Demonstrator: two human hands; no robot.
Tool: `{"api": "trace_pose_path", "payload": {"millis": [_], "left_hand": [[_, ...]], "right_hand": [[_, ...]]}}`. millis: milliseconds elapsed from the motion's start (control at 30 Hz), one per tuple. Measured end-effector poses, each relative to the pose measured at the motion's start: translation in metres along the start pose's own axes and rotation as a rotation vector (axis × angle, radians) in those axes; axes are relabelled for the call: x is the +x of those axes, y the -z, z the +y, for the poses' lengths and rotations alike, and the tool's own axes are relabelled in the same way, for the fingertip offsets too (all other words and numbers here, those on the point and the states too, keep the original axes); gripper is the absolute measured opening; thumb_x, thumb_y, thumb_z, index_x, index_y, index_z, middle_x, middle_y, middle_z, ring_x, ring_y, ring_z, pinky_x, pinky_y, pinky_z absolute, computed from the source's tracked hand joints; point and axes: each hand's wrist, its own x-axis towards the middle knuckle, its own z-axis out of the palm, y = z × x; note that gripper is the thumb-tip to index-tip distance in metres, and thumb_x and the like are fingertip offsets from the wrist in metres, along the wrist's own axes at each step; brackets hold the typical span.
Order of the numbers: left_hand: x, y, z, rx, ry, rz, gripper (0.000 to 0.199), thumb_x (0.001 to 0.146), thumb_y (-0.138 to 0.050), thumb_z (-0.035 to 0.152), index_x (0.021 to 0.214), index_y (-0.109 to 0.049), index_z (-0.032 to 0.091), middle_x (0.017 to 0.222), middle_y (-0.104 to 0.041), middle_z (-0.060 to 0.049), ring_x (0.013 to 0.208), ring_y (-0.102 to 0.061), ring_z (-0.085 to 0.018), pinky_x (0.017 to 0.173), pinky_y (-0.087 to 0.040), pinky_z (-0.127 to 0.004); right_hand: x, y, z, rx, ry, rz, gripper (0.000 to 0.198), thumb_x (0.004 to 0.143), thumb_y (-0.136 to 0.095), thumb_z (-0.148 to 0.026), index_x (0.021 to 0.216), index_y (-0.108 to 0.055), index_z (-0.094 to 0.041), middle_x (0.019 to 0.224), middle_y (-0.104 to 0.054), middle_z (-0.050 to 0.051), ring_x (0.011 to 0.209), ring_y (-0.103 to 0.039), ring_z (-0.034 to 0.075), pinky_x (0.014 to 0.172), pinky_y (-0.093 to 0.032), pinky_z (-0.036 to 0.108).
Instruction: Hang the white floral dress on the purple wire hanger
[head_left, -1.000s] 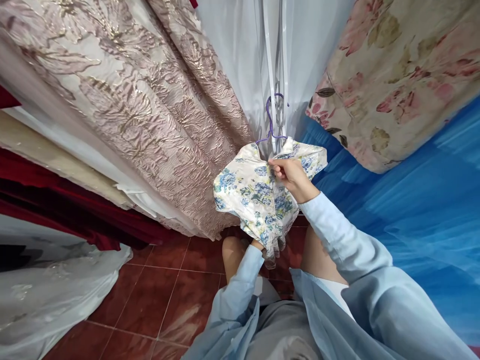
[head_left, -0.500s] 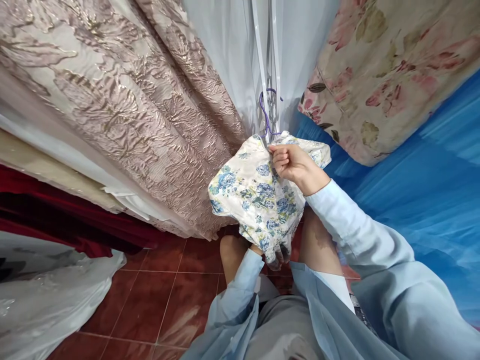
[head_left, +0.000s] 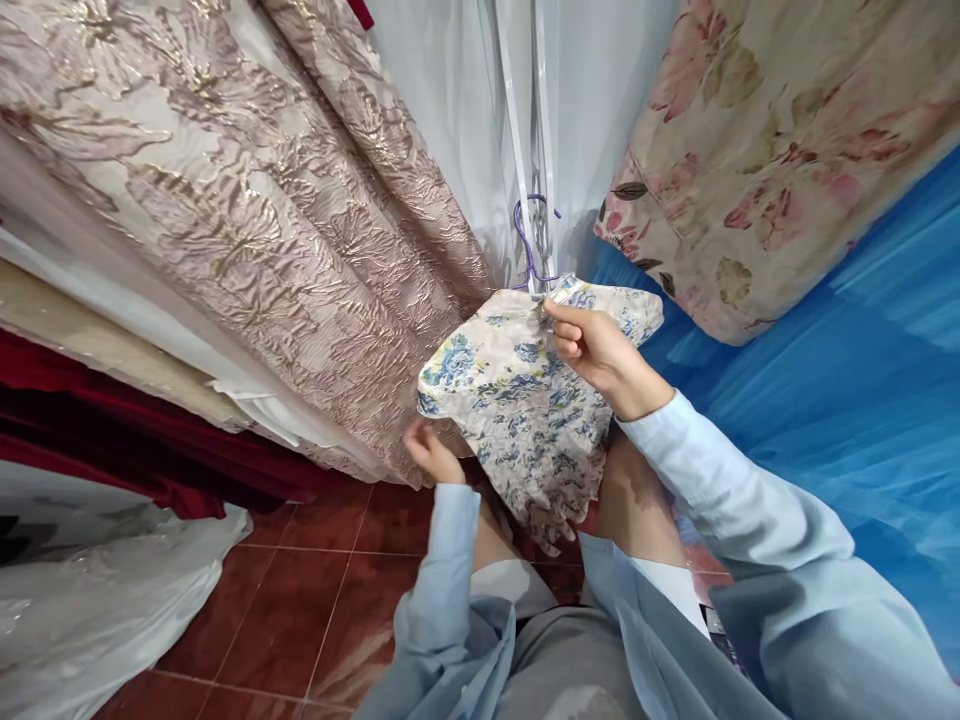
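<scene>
A small white blouse [head_left: 517, 400] with blue flowers hangs in front of me from a purple hanger [head_left: 527, 240]. My right hand [head_left: 589, 345] is closed, with thumb and forefinger pinching the blouse at the front of its neckline. Just below the sleeve on the left side is my left hand [head_left: 433, 452], its fingers curled in and no cloth visible in them. Whether it touches the sleeve edge is unclear. The lower part of the blouse drops loosely between my knees.
Pink embossed fabric [head_left: 300, 250] drapes on the left, beside dark red cloth [head_left: 150, 430]. Pale floral fabric [head_left: 787, 190] and blue cloth [head_left: 840, 400] hang on the right. White straps [head_left: 512, 110] run down above the hanger. Red tiles [head_left: 292, 610] cover the floor.
My left hand has come out from behind the lower part of the blouse and moved left and up beside the sleeve. The hem now hangs free. My right hand keeps its pinch at the neckline.
</scene>
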Motion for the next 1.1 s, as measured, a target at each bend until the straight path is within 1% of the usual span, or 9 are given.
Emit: {"api": "trace_pose_path", "payload": {"millis": [67,100,267,400,567,767,900,1033,1100], "left_hand": [[0.025,-0.007,0.031,-0.029,-0.327,0.232,0.018,0.1,-0.053,0.03,0.11,-0.06,0.017,0.113,-0.059,-0.008,0.112,-0.056,-0.019,0.106,-0.043,-0.038],[0.035,-0.014,0.052,-0.032,-0.501,0.198,0.017,0.1,-0.053,0.031,0.107,-0.062,0.018,0.108,-0.06,-0.008,0.107,-0.058,-0.019,0.103,-0.046,-0.037],[0.052,-0.077,0.146,0.267,-1.011,-0.637,0.027,0.103,-0.05,0.033,0.119,-0.067,0.02,0.12,-0.064,-0.01,0.118,-0.06,-0.022,0.102,-0.05,-0.038],[0.05,-0.111,0.16,0.319,-1.107,-0.842,0.025,0.105,-0.047,0.028,0.107,-0.069,0.016,0.102,-0.07,-0.008,0.102,-0.066,-0.02,0.095,-0.052,-0.034],[0.048,-0.107,0.158,0.271,-1.056,-0.753,0.023,0.104,-0.05,0.028,0.096,-0.068,0.016,0.091,-0.071,-0.006,0.091,-0.067,-0.017,0.086,-0.053,-0.03],[0.074,-0.079,0.161,0.096,-0.875,-0.35,0.025,0.103,-0.053,0.039,0.096,-0.066,0.018,0.094,-0.07,-0.005,0.092,-0.066,-0.016,0.084,-0.052,-0.029],[0.106,-0.046,0.117,0.025,-0.638,-0.288,0.027,0.099,-0.06,0.042,0.096,-0.063,0.015,0.091,-0.067,-0.001,0.092,-0.065,-0.012,0.083,-0.05,-0.027],[0.137,-0.024,0.066,-0.205,-0.304,-0.114,0.022,0.106,-0.047,0.026,0.087,-0.052,0.016,0.077,-0.06,0.005,0.075,-0.06,-0.004,0.074,-0.049,-0.019],[0.142,-0.02,0.052,-0.211,-0.151,-0.151,0.033,0.107,-0.042,0.021,0.075,-0.047,0.018,0.063,-0.056,0.006,0.067,-0.059,-0.005,0.07,-0.052,-0.019]], "right_hand": [[-0.007,0.003,0.008,-0.058,0.078,0.006,0.036,0.079,-0.083,-0.026,0.065,-0.051,-0.018,0.043,-0.034,-0.011,0.038,-0.029,0.003,0.036,-0.022,0.017],[-0.01,0.004,0.011,-0.091,0.117,0.01,0.036,0.078,-0.084,-0.028,0.064,-0.052,-0.018,0.043,-0.035,-0.01,0.038,-0.03,0.003,0.036,-0.022,0.018],[-0.017,0.004,0.019,-0.235,0.254,0.064,0.031,0.077,-0.082,-0.035,0.065,-0.061,-0.017,0.042,-0.041,-0.008,0.037,-0.033,0.005,0.038,-0.026,0.02],[-0.011,0.01,0.024,-0.293,0.36,0.094,0.025,0.078,-0.08,-0.035,0.07,-0.064,-0.018,0.041,-0.045,-0.007,0.036,-0.034,0.006,0.039,-0.027,0.022],[0.006,0.015,0.038,-0.42,0.391,0.088,0.023,0.081,-0.074,-0.032,0.068,-0.061,-0.019,0.04,-0.042,-0.008,0.037,-0.031,0.006,0.041,-0.021,0.022],[-0.007,0.034,0.089,-0.622,0.306,0.187,0.02,0.082,-0.068,-0.03,0.068,-0.059,-0.02,0.045,-0.042,-0.007,0.041,-0.031,0.008,0.046,-0.021,0.024],[-0.025,0.058,0.139,-0.709,0.278,0.223,0.025,0.082,-0.068,-0.038,0.066,-0.057,-0.022,0.05,-0.05,-0.004,0.046,-0.042,0.012,0.051,-0.03,0.025],[-0.026,0.074,0.182,-0.815,0.151,0.159,0.02,0.083,-0.063,-0.039,0.075,-0.063,-0.021,0.056,-0.058,-0.002,0.051,-0.049,0.016,0.053,-0.031,0.025],[-0.025,0.079,0.193,-0.858,0.129,0.143,0.02,0.084,-0.062,-0.04,0.075,-0.062,-0.021,0.057,-0.058,-0.001,0.053,-0.051,0.016,0.055,-0.032,0.026]]}}
